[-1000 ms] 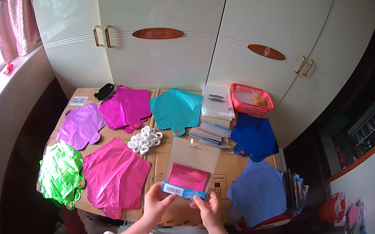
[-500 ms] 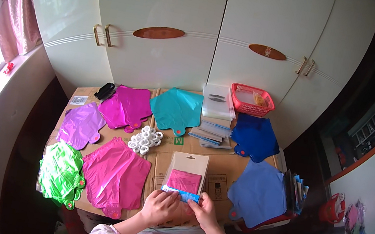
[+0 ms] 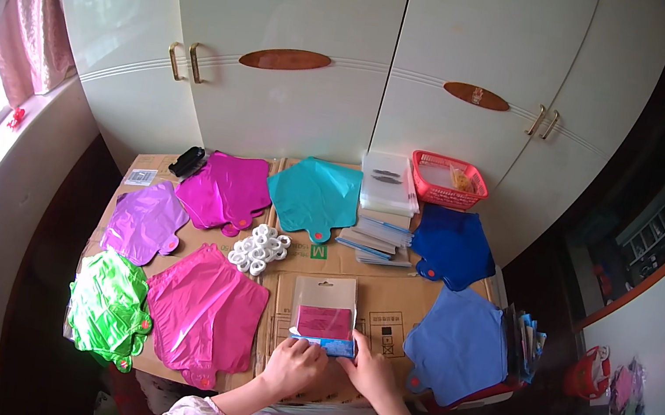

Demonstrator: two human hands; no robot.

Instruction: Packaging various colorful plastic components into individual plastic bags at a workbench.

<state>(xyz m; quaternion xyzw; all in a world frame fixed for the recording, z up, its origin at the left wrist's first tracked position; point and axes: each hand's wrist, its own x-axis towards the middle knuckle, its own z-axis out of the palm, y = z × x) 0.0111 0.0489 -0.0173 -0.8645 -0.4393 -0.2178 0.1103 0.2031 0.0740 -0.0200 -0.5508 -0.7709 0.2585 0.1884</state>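
Observation:
A clear plastic bag with a hanging hole at its top lies over the near middle of the cardboard-covered table. Inside it sits a folded pink piece, with a blue strip along the lower edge. My left hand is closed with curled fingers at the bag's lower left edge. At the lower right corner, my right hand pinches the bag, thumb along its side. The left fingertips are partly hidden. Left of my hands spreads a pink flat foil star, like an uninflated balloon.
Flat foil stars in green, lilac, magenta, teal, dark blue and light blue ring the table. White rings are piled centrally. Plastic sleeves and a red basket stand behind.
The bag's top has tipped slightly. My left fingers, which lay stretched along the blue strip, have curled in at its lower left; my right hand stays at the right corner.

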